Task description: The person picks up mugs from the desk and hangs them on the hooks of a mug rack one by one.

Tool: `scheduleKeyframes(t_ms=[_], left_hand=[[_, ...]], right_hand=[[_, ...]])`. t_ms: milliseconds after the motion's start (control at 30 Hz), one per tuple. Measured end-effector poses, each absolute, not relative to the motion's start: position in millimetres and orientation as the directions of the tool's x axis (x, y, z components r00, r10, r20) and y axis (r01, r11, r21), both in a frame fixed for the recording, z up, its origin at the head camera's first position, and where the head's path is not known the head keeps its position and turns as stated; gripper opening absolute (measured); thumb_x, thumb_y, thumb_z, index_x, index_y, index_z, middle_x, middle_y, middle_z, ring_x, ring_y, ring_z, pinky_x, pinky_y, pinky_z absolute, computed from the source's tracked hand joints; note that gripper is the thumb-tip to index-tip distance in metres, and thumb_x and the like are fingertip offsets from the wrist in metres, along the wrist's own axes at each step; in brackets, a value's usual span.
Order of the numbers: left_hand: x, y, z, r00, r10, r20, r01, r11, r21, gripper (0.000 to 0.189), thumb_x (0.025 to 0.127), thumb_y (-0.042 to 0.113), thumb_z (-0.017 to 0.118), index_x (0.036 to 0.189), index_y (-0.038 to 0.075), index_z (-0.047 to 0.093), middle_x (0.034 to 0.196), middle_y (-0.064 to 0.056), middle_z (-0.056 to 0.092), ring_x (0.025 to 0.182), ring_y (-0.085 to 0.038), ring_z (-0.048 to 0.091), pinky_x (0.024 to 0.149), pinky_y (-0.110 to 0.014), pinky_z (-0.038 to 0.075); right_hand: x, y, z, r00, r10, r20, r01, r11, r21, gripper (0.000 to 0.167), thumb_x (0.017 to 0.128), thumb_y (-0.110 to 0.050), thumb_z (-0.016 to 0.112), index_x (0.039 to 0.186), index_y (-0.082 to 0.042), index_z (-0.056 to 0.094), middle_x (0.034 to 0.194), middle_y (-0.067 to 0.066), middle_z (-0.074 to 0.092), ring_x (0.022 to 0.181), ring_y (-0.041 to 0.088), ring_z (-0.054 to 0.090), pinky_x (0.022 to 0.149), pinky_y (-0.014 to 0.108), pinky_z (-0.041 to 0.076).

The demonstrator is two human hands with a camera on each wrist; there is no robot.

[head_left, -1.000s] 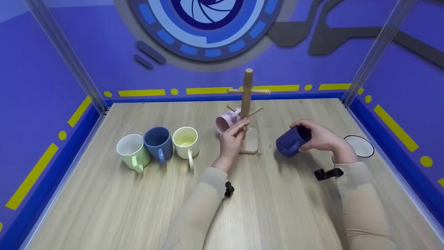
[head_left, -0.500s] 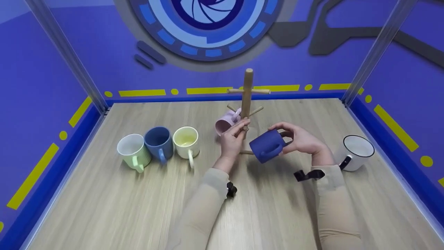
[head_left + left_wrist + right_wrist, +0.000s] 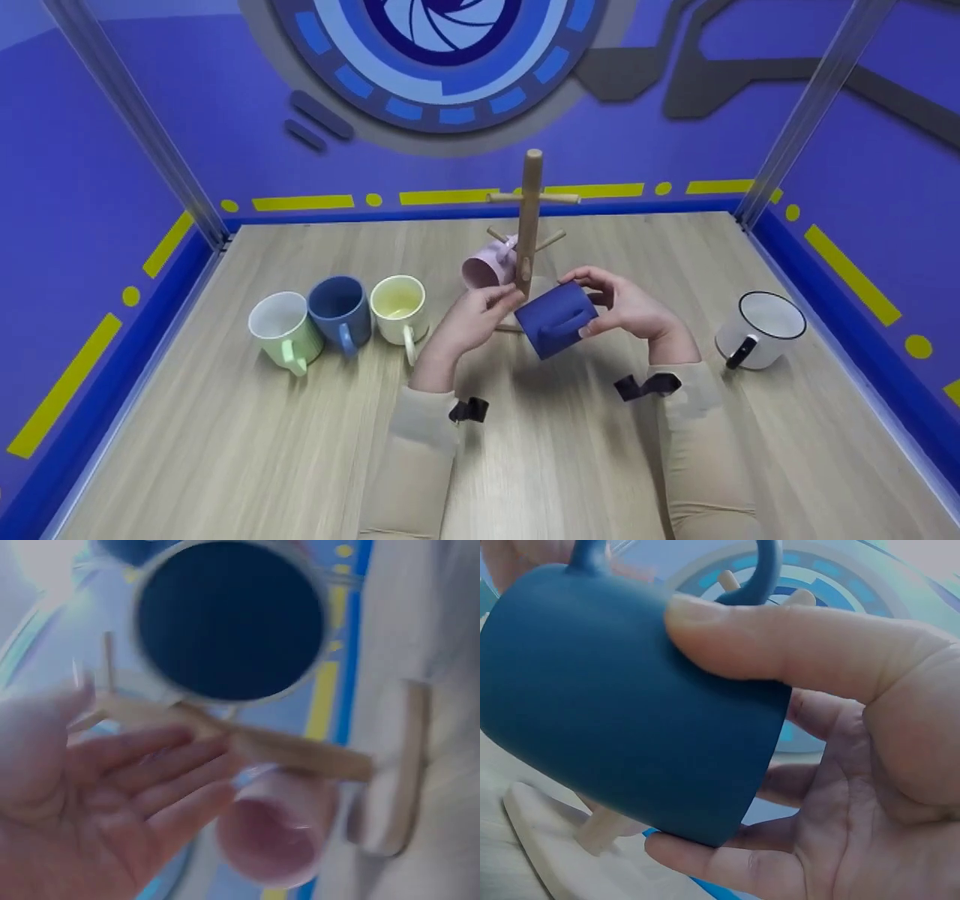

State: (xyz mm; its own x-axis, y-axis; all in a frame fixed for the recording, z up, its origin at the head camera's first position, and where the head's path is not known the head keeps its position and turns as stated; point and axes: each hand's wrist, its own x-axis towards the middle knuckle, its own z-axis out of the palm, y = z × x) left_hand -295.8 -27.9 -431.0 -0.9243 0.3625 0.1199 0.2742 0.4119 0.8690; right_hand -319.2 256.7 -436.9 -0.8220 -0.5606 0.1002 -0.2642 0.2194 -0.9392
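My right hand [image 3: 634, 307] grips a dark blue mug [image 3: 555, 319] near its rim, thumb on the side and fingers beneath in the right wrist view. The mug [image 3: 630, 697] is tilted off the table, its handle facing me in the head view. Close to the mug's base is my left hand [image 3: 469, 322]; in the left wrist view its fingers [image 3: 165, 772] are fairly straight and hold nothing. Whether it touches the mug I cannot tell. Just behind both hands stands a wooden mug tree [image 3: 529, 217] with several pegs. A pink mug [image 3: 487, 266] hangs on its left side.
On the left, a light green mug [image 3: 289, 337], a blue mug [image 3: 341, 311] and a cream mug [image 3: 401, 311] stand in a row. A white mug [image 3: 761, 330] with a black rim stands at the right. Blue walls [image 3: 645, 135] enclose the wooden table [image 3: 300, 450].
The right hand has carried the dark blue mug leftward to the front of the mug tree. My left hand has let go of the tree and moved down and left toward the mug.
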Motion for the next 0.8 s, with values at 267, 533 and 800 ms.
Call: scheduleKeyframes(t_ms=[267, 533, 800], left_hand=[[-288.1, -23.7, -428.4, -0.865, 0.5, 0.04, 0.32, 0.489, 0.811, 0.094, 0.079, 0.033, 0.09, 0.155, 0.003, 0.043, 0.156, -0.016, 0.05, 0.14, -0.032, 0.053, 0.119, -0.046, 0.043], [-297.8, -25.6, -441.4, -0.89, 0.455, 0.029, 0.253, 0.439, 0.862, 0.08, 0.078, 0.033, 0.09, 0.144, 0.003, 0.056, 0.135, -0.015, 0.067, 0.119, -0.029, 0.063, 0.109, -0.046, 0.05], [-314.4, -30.4, -464.3, -0.92, 0.386, -0.061, 0.034, 0.235, 0.971, 0.06, 0.084, 0.02, 0.084, 0.134, -0.006, 0.062, 0.122, -0.021, 0.071, 0.103, -0.02, 0.067, 0.094, -0.032, 0.057]], right_hand=[[-320.0, 246.1, -435.7, -0.852, -0.523, -0.034, -0.066, 0.171, -0.983, 0.071, 0.081, -0.002, 0.076, 0.145, -0.001, 0.045, 0.134, 0.014, 0.053, 0.114, 0.032, 0.06, 0.082, 0.037, 0.064], [-319.3, 234.1, -437.9, -0.877, -0.457, -0.147, 0.069, 0.183, -0.981, 0.069, 0.087, -0.013, 0.074, 0.149, -0.006, 0.044, 0.139, 0.02, 0.048, 0.114, 0.032, 0.061, 0.078, 0.041, 0.065], [-323.5, 230.7, -445.2, -0.875, -0.441, -0.197, 0.06, 0.306, -0.95, 0.076, 0.094, -0.03, 0.073, 0.155, -0.005, 0.035, 0.152, 0.029, 0.042, 0.122, 0.034, 0.057, 0.087, 0.037, 0.063]])
